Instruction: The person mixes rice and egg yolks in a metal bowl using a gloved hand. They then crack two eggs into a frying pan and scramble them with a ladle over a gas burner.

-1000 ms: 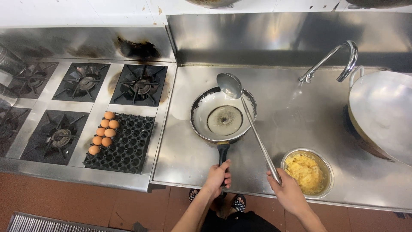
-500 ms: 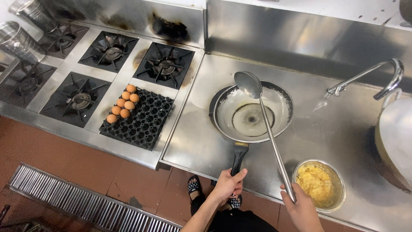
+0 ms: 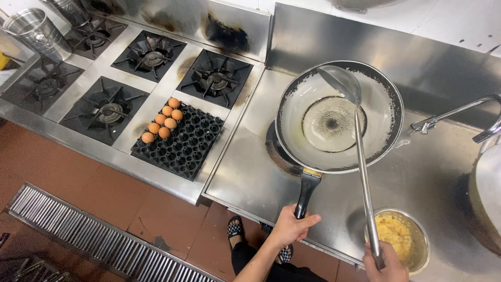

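Observation:
My left hand (image 3: 291, 227) grips the black handle of a steel wok (image 3: 376, 130), which is lifted off its burner and tilted up toward me. Its inside looks wet and nearly bare, with a dark round centre. My right hand (image 3: 385, 266) holds the end of a long steel ladle (image 3: 361, 167). The ladle's bowl rests inside the wok near its far rim. A steel bowl of yellow scrambled egg (image 3: 397, 237) sits on the counter just beside my right hand.
A black egg tray (image 3: 193, 146) with several brown eggs (image 3: 163, 123) lies on the gas range to the left. A tap (image 3: 449, 116) and another wok (image 3: 488, 193) are at the right. A floor drain grate (image 3: 94, 237) runs below.
The wok has risen off the burner and come closer, now tilted toward me. The ladle bowl has stayed inside it. My view has shifted left and lower.

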